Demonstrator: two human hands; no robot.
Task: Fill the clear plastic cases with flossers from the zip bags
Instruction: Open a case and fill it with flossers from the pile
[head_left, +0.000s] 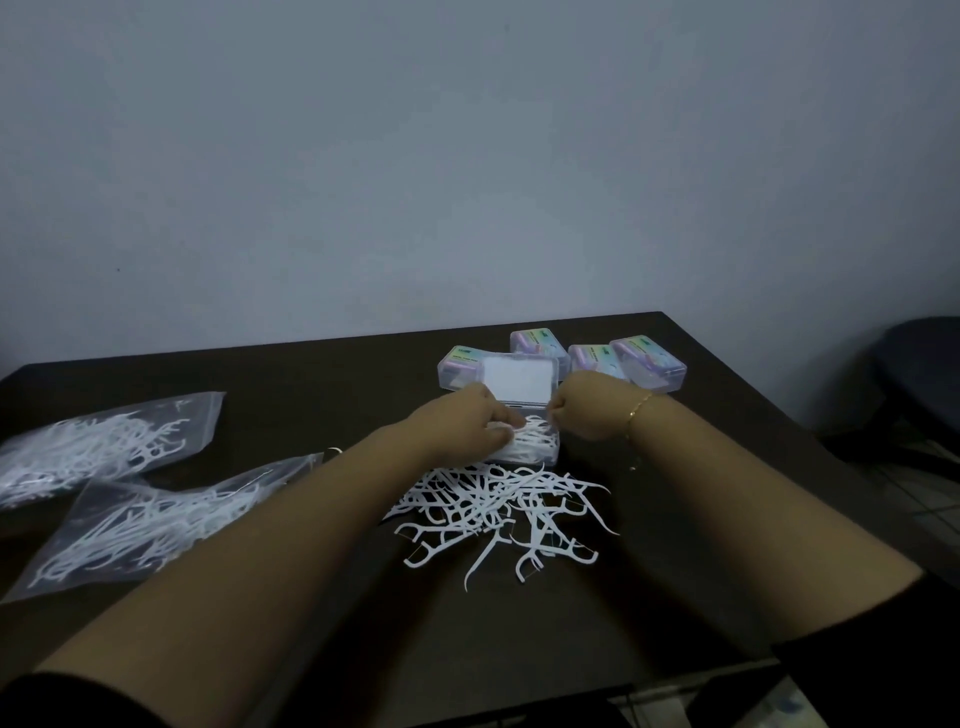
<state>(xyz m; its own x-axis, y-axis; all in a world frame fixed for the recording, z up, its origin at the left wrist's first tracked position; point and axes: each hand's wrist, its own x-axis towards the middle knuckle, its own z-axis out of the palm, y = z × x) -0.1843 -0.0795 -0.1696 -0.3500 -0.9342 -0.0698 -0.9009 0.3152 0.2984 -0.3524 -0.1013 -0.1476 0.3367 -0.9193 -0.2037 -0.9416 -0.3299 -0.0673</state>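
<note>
Nearest the lens, both of my bare forearms reach forward over the dark brown tabletop (291, 597), the biggest surface in sight. On its left lie two clear zip bags of white flossers (130, 499), one behind the other, both with plenty left in them. Between my arms sprawls a loose heap of white plastic flossers (498, 512) tipped onto the wood. Just beyond the heap sits the open clear plastic case (527, 439), its lid (519, 382) propped upright, its tray already well stocked. Behind it four closed clear cases with pastel labels (623, 361) are clustered near the table's far edge. I judge I am mid-fill on this one case. My left hand (475, 423) rests on the flossers in the tray, fingers bent over them, seemingly pressing them down. My right hand (584, 410) is curled beside the case's right edge, just below the lid; whether it pinches anything I cannot tell. Next, I would tuck stray ends inside before closing the lid.
</note>
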